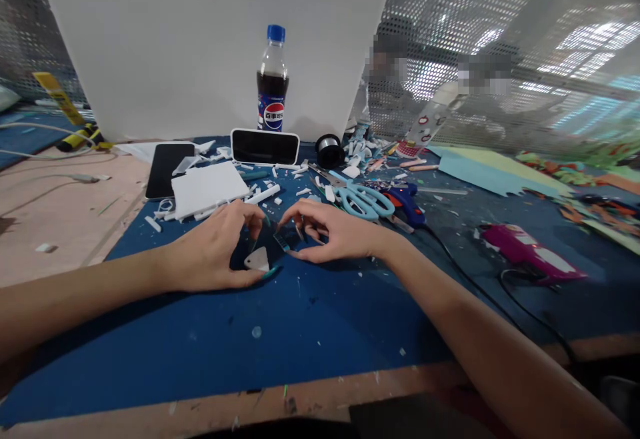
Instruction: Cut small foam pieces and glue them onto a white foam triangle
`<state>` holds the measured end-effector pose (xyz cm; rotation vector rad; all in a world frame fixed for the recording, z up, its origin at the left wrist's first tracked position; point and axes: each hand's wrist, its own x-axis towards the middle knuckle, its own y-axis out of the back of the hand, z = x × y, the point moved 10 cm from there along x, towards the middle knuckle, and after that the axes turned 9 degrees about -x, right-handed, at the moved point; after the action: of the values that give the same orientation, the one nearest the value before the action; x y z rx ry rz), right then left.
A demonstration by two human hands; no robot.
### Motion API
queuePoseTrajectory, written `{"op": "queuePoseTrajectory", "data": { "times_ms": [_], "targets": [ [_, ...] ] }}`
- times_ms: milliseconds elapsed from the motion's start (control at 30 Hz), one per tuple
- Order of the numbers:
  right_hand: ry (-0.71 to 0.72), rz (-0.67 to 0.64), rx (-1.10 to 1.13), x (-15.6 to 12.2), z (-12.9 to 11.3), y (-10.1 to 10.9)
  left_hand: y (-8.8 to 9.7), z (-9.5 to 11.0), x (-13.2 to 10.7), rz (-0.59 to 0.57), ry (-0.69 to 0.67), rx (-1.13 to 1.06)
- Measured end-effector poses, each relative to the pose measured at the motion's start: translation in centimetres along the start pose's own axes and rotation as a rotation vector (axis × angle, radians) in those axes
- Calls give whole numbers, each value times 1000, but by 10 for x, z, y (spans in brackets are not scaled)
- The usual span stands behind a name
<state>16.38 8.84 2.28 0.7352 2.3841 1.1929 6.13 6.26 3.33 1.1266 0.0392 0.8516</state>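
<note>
Near the middle of the blue mat [320, 319], both of my hands are close together. My left hand [215, 249] curls with its thumb along a small flat white piece [257, 260] that has a small hole near one corner. Its index finger stays lifted apart from the thumb. My right hand [337, 232] pinches a thin, small dark teal piece with light marks [282, 242] between thumb and index finger. What exactly it is, I cannot make out. The two pieces are slightly apart.
Behind my hands lie a white foam block [210, 187], a phone [265, 147], light-blue scissors [365, 200], a solder wire spool [329, 152] and a cola bottle [273, 86]. A blue glue gun [407, 204] and a magenta one [530, 252], with cords, are to the right.
</note>
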Motion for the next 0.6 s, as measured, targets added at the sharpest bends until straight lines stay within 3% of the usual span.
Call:
{"op": "queuePoseTrajectory", "data": {
  "times_ms": [233,600],
  "targets": [
    [5,11,18,1,0,-1,0,-4,-2,17,-28,0],
    [-4,11,56,3,2,-3,6,-6,1,23,40,7]
  ]
}}
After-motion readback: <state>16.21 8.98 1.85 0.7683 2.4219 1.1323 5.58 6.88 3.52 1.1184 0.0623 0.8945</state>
